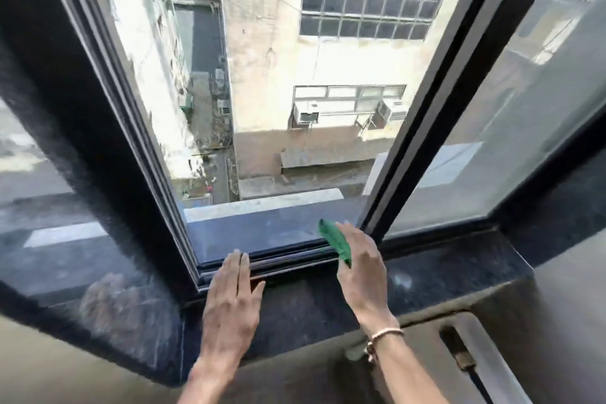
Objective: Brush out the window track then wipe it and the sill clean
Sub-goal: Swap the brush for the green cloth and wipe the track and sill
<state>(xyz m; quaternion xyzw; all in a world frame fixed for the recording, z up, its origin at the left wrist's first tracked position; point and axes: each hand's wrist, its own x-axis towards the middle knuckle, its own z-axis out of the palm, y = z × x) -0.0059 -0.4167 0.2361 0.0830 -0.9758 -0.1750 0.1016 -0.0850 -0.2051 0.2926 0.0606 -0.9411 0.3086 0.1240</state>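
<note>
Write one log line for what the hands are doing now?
left hand: flat on sill by window track | right hand: holding green brush over track's right end | window: open

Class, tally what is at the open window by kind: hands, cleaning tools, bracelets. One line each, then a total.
Hands: 2, left hand flat on the sill, right hand gripping the tool
Cleaning tools: 1, green brush
Bracelets: 1, bracelet
Total: 4

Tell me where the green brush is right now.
In the head view, the green brush is held in the right hand, over the right end of the window track, beside the sliding frame.
</note>
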